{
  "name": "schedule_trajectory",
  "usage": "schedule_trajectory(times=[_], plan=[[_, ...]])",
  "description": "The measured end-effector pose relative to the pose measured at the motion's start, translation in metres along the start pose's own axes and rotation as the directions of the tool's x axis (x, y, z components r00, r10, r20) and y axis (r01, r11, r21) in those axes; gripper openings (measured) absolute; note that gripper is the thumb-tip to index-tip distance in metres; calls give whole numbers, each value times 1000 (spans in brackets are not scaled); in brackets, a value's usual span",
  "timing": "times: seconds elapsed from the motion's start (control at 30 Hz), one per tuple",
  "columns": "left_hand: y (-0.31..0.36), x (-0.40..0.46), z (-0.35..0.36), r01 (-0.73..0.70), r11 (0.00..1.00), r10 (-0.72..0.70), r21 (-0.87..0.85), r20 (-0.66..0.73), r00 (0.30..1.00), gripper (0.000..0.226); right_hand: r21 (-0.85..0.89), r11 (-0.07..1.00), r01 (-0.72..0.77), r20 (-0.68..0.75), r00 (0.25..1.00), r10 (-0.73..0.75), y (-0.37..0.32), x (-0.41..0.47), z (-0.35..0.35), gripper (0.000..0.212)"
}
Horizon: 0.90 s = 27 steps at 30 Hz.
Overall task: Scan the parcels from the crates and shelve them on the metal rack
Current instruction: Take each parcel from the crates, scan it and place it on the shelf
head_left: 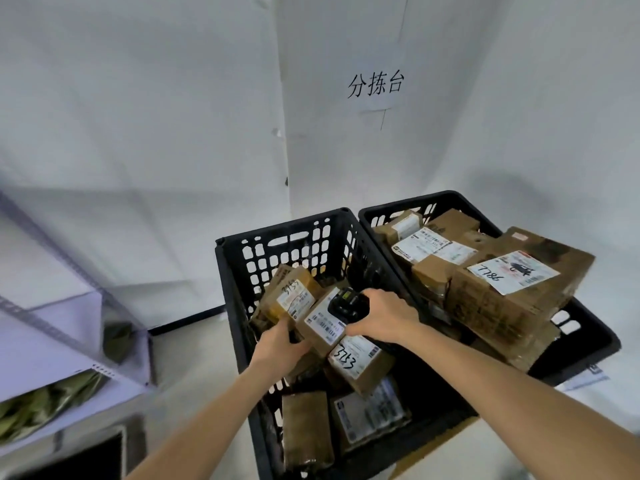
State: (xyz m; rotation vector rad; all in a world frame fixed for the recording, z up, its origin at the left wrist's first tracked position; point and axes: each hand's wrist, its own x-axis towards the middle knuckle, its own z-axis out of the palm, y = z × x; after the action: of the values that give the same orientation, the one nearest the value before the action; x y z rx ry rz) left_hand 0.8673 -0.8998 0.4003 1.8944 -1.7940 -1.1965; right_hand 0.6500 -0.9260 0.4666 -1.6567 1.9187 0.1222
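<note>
Two black plastic crates stand side by side, the left crate (239,289) and the right crate (588,344), both holding several brown cardboard parcels. My left hand (280,344) grips a small brown parcel (320,323) with a white label, raised inside the left crate. My right hand (384,317) holds a black handheld scanner (348,303) right over that parcel's label. Below lies a parcel marked 3733 (360,362). A large box marked 7786 (512,289) tops the right crate.
A metal rack (62,337) with white shelves stands at the left; a greenish bag (45,407) lies on a lower shelf. White walls stand behind, with a paper sign (375,84) above the crates. A dark item (86,455) sits at the bottom left.
</note>
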Motion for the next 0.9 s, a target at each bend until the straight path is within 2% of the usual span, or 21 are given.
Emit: schedule_trajectory(times=[0.1, 0.23, 0.47, 0.73, 0.9], plan=[[-6, 14, 6, 79, 997, -79, 26, 12, 997, 44, -10, 1000, -7, 3, 1000, 7, 1, 18, 6, 83], [-16, 26, 17, 196, 976, -192, -97, 57, 980, 35, 4, 1000, -1, 32, 999, 1, 3, 36, 10, 75], [-16, 24, 32, 250, 924, -243, -288, 61, 968, 29, 70, 996, 53, 107, 992, -61, 11, 52, 13, 65], [17, -5, 19, 150, 955, -178, -257, -90, 980, 37, 212, 969, 129, 52, 988, -143, 17, 30, -11, 49], [51, -34, 5, 58, 959, -115, -276, -197, 974, 57, 282, 942, 180, -7, 983, -186, 22, -7, -42, 48]])
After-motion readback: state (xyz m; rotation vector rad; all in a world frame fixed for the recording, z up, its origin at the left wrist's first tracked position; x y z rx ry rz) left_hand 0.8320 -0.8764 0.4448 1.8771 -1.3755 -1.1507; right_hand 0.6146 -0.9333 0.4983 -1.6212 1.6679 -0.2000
